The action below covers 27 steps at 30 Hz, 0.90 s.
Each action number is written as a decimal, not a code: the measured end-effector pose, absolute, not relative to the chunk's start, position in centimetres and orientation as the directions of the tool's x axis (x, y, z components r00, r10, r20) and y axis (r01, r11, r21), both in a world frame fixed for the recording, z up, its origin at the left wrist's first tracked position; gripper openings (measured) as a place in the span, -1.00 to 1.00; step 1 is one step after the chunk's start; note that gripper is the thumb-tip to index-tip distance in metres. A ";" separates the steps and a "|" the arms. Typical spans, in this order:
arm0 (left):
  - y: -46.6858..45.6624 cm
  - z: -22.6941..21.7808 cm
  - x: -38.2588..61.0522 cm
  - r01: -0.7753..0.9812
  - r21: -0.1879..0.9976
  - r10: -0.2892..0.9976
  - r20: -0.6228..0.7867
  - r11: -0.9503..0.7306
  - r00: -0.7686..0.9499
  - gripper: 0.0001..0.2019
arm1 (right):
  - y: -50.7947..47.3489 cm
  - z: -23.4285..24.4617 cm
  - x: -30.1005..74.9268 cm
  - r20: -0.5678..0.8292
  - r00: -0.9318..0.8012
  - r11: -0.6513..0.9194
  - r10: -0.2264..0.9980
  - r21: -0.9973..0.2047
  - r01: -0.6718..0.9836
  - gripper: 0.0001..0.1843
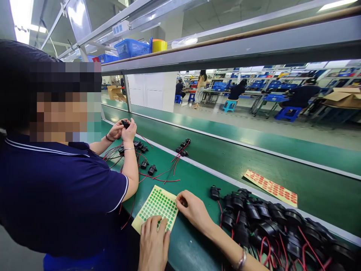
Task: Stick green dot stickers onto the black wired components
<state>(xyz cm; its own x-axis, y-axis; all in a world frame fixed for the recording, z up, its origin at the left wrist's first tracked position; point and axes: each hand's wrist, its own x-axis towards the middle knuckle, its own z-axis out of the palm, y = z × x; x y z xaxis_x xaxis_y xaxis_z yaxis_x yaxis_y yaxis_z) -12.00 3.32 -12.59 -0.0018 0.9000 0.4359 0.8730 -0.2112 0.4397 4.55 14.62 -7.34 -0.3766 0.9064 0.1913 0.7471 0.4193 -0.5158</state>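
Resting the left hand [153, 241] palm down on the lower part of a pale yellow paper sheet [159, 203] bearing rows of small round green dots, with fingers extended, slightly apart and laid over the paper. Holding the right hand [194, 210] at the sheet's right edge, with thumb and forefinger curled together at the tips; cannot tell whether pinching a dot, the paper's edge or nothing. Having the sheet flat on the green-topped workbench [194, 248], near its front edge, with most dots bare between the left fingertips and the right-hand pinch. To the right of the right forearm, facing a heap of black cylindrical plastic parts [262, 214] with red wires. Beyond the heap, past a pale strip, seeing a cream-coloured card with red dots [270, 188]. To the left, neighbouring a co-worker in a navy shirt [62, 192], with a small black part [125, 123] between both raised hands.
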 end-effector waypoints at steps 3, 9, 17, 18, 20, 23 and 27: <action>3.3 -12.7 -12.0 0.880 0.424 0.900 0.436 -0.213 0.008 -0.71 | 14.8 -7.2 5.3 0.192 -0.355 0.398 0.915 -0.571 0.718 -0.83; 3.5 -12.5 -11.9 0.892 0.404 0.893 0.450 -0.204 0.000 -0.73 | 14.3 -8.5 5.6 0.218 -0.378 0.431 0.900 -0.570 0.699 -0.86; 3.4 -12.5 -11.9 0.892 0.401 0.892 0.453 -0.210 0.007 -0.73 | 14.0 -9.8 5.1 0.248 -0.375 0.449 0.893 -0.536 0.715 -0.79; 3.4 -12.5 -11.9 0.890 0.403 0.891 0.453 -0.213 0.008 -0.73 | 14.0 -9.8 5.1 0.251 -0.375 0.451 0.892 -0.534 0.715 -0.79; 3.4 -12.6 -11.9 0.890 0.400 0.887 0.462 -0.219 0.011 -0.73 | 14.0 -9.8 5.0 0.255 -0.377 0.455 0.890 -0.532 0.715 -0.79; 3.5 -12.7 -11.9 0.898 0.380 0.879 0.476 -0.223 0.017 -0.73 | 14.0 -9.8 4.7 0.259 -0.381 0.460 0.888 -0.539 0.705 -0.79; 3.6 -12.9 -12.2 0.917 0.332 0.870 0.492 -0.221 0.032 -0.74 | 13.7 -9.2 4.2 0.267 -0.390 0.470 0.881 -0.578 0.667 -0.83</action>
